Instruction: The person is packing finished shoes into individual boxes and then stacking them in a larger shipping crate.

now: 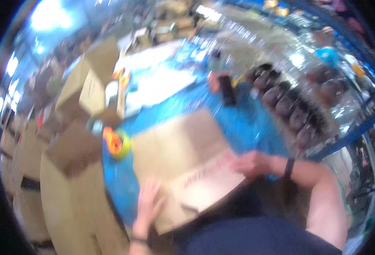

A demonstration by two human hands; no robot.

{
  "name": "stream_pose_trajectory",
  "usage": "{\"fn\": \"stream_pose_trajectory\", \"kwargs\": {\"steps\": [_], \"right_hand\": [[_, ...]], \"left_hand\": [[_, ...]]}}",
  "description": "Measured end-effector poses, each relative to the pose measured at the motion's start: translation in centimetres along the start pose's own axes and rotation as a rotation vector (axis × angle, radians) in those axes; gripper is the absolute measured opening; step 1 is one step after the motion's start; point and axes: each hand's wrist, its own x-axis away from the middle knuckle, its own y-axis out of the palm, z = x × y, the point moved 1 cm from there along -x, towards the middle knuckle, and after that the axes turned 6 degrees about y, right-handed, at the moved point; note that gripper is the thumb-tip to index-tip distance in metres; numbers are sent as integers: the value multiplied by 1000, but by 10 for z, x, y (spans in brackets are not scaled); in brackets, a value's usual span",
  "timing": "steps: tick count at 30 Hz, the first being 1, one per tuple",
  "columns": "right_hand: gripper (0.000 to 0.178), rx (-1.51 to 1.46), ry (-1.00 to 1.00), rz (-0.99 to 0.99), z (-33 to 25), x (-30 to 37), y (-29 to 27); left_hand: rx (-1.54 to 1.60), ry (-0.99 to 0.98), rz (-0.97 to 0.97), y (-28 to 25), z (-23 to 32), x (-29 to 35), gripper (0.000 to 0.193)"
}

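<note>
On the blue sheet [255, 123], which covers the work table, a brown cardboard piece [174, 148] lies in the middle, right in front of the person; it has a fold, and its near part bears reddish print. The left hand [150, 199] is open, with the fingers stretched out, and it rests on the near left part of the cardboard. The right hand [252, 164] is at the right edge of the printed part, its fingers bent; because of the blur, I cannot tell whether they grip the edge. A dark band [288, 168] is around the right wrist. To the left, just beside the cardboard, there is an orange and yellow-green tape roll or dispenser [116, 143]. Far to the right lies a dark oblong object [227, 90], and beyond it a row of dark round objects [285, 100]. An open carton [104, 59] stands at the far left.
</note>
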Motion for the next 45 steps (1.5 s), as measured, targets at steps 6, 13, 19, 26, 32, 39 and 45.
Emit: {"fn": "stream_pose_trajectory", "kwargs": {"steps": [6, 13, 19, 26, 32, 39, 45], "right_hand": [[12, -492, 214, 487, -27, -47, -67], [50, -443, 295, 1003, -35, -88, -156], [29, -120, 309, 133, -55, -134, -55], [25, -157, -24, 700, -53, -135, -54], [40, -1031, 479, 818, 2, -122, -6], [64, -1279, 550, 165, 35, -131, -20], [52, -363, 521, 427, 0, -124, -41]], "left_hand": [[842, 92, 866, -37, 77, -21, 55], [824, -161, 491, -55, 16, -49, 42], [611, -317, 333, -27, -32, 33, 43], [219, -318, 378, -75, 25, -13, 66], [-309, -251, 474, -71, 76, -46, 70], [-129, 192, 293, -69, 50, -55, 15], [-72, -64, -16, -92, 74, -95, 82]]}}
